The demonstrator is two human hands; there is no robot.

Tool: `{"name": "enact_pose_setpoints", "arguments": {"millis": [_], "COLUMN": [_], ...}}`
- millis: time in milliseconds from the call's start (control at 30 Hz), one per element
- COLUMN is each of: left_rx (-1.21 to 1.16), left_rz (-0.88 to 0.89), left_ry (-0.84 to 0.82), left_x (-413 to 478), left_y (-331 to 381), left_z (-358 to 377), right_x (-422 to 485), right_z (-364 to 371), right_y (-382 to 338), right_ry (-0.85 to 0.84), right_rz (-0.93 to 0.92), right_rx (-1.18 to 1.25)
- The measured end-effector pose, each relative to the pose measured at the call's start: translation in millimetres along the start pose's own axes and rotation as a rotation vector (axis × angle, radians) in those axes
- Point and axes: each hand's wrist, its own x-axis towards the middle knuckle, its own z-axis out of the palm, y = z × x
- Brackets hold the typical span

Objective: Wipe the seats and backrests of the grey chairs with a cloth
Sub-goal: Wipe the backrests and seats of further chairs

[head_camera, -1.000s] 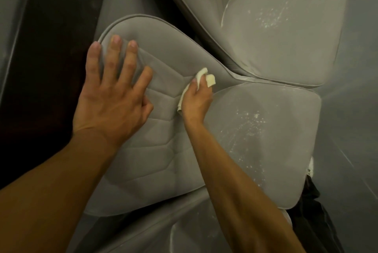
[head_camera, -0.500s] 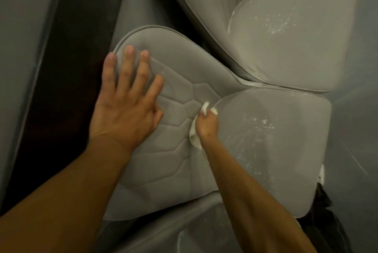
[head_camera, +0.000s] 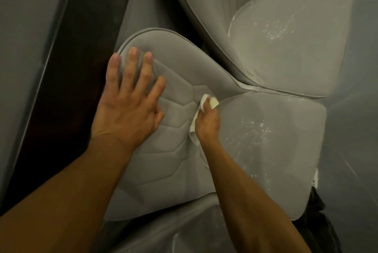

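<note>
Head view: within the last second my right grip [head_camera: 207, 123] has carried the cloth [head_camera: 204, 99] off the quilted face of the backrest [head_camera: 163, 160] and down into the crease where it meets the seat [head_camera: 286, 160]. In the last half second it has hardly travelled. It sits at the fold, on the seat's side of it. My left grip [head_camera: 126, 107] has not shifted on the chair. It lies flat near the backrest's upper edge, fingers straight and spread, holding nothing and only pressing the padding to steady it.

My right grip is curled tight round the cloth. A bunched end pokes out past my knuckles toward the fold, and a loose tail hangs by my wrist against the quilting. The cloth touches the chair at the crease, between backrest and seat.

I judge this stroke down the backrest has reached its bottom, so the work is about to cross onto the seat. The seat shows a scatter of white specks [head_camera: 253, 128] just beside my right grip, so it looks unwiped. The second chair [head_camera: 290, 52] beyond, touching this one's far edge, carries the same specks on its seat and appears untouched. Most of the task is still ahead.
</note>
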Motion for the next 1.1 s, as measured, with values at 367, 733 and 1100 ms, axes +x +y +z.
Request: {"name": "enact_pose_setpoints", "arguments": {"millis": [367, 733, 1100], "left_rx": [-0.024, 0.020, 0.011], "left_rz": [-0.011, -0.011, -0.002], "left_ry": [0.008, -0.002, 0.005], "left_x": [-1.0, -1.1, -1.7], "left_y": [-1.3, 0.2, -0.5], "left_z": [-1.6, -0.2, -0.1], "right_x": [-143.7, -65.4, -45.6], "right_z": [-42.3, -32.4, -6.0], "right_y": [75.8, 125.0, 90.8], "right_ry": [-0.532, -0.646, -0.410], "right_rz": [-0.514, 0.189, 0.165], "right_rx": [-0.104, -0.620, -0.161]}}
